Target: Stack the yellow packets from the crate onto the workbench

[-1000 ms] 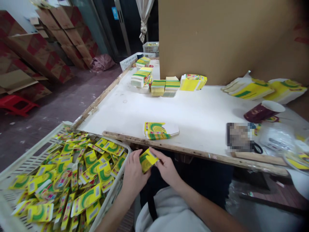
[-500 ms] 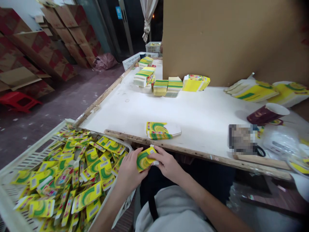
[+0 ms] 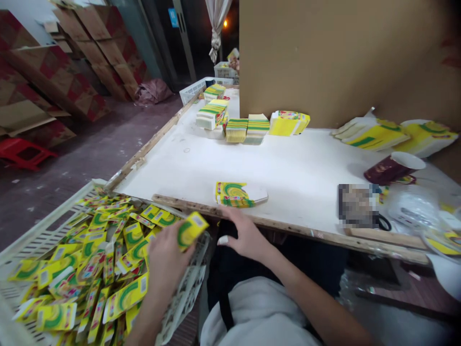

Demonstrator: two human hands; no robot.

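A small yellow and green carton [image 3: 193, 229] is gripped in my left hand [image 3: 167, 252], over the right side of the basket. My right hand [image 3: 247, 238] is empty with its fingers apart, just in front of the table edge; something white covers its thumb tip. Right beyond it, a short pile of flattened yellow cartons [image 3: 236, 194] lies on the white table [image 3: 288, 166]. Below my left hand, the white plastic basket [image 3: 81, 193] is heaped with folded cartons [image 3: 127, 295] of the same print.
Stacked flat cartons [image 3: 236, 129] stand at the table's back, with more carton bundles [image 3: 378, 133] against the cardboard panel [image 3: 302, 57]. At right are a tipped maroon paper cup [image 3: 385, 168] and a clear plastic bag [image 3: 412, 204]. A red stool [image 3: 23, 153] and large boxes [image 3: 65, 81] stand left.
My left hand has carried the carton left, toward the basket. My right hand has let go of it and opened near the table edge.
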